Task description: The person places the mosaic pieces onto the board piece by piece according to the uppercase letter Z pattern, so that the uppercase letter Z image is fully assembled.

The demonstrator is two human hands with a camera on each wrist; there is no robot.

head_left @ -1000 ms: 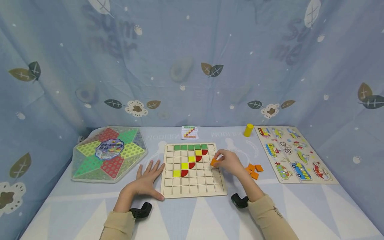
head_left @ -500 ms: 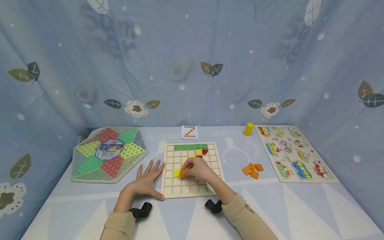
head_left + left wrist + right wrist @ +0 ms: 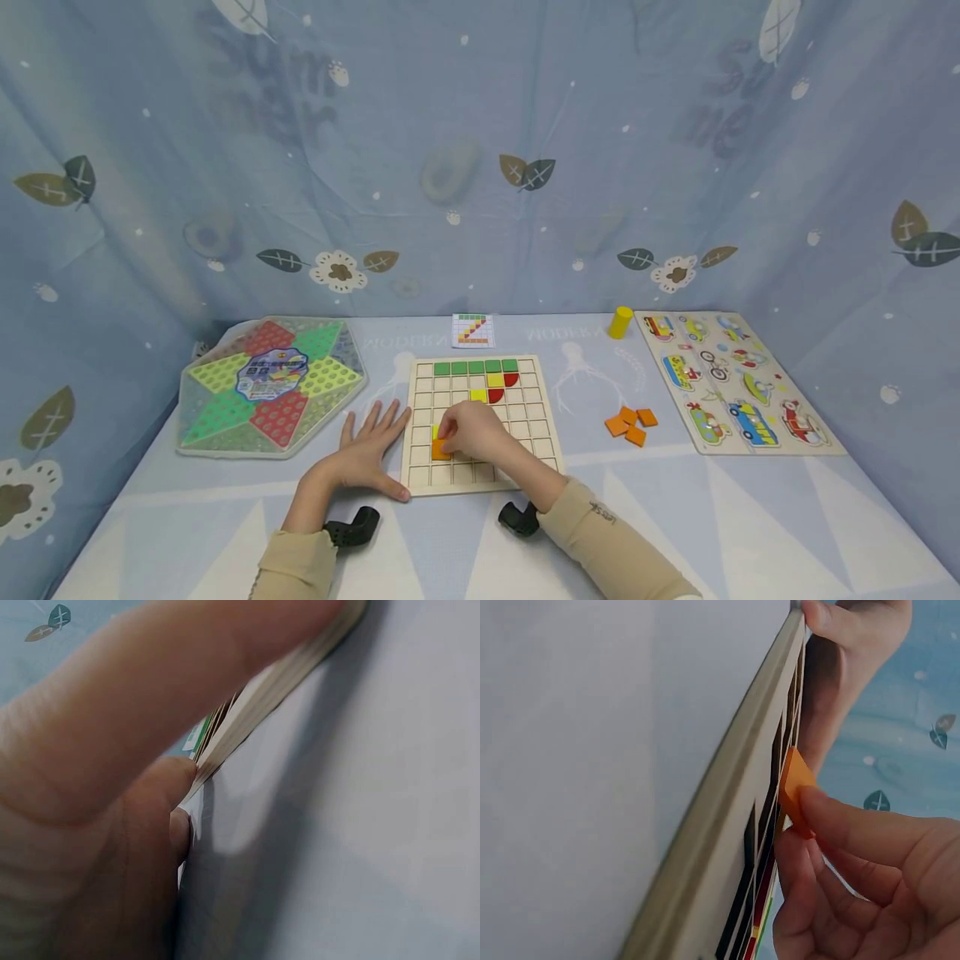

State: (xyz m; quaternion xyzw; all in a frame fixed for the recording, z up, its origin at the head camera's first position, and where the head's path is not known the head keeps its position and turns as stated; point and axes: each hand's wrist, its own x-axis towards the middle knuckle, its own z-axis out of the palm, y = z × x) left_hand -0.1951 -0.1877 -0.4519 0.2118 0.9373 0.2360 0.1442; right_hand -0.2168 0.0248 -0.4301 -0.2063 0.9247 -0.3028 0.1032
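A wooden grid board (image 3: 525, 479) lies on the table, with green square tiles (image 3: 476, 367) along its top row. Yellow squares (image 3: 496, 380) and red quarter-round tiles (image 3: 512, 380) run diagonally below them, partly hidden by my right hand. My right hand (image 3: 476, 429) pinches an orange square tile (image 3: 441, 450) between thumb and fingers over the lower left of the grid. In the right wrist view that orange tile (image 3: 795, 787) is tilted against the board's face. My left hand (image 3: 367, 457) rests spread at the board's left edge, its thumb by the lower corner.
Several loose orange tiles (image 3: 635, 436) lie right of the board. A pattern card (image 3: 473, 331) stands behind it. A yellow cylinder (image 3: 620, 322) and a picture puzzle board (image 3: 735, 383) are at the right. A star-patterned game board (image 3: 272, 387) in clear wrapping lies at the left.
My right hand has carried the orange tile from the board's right side leftward and down to its lower left cells. My left hand has stayed in place.
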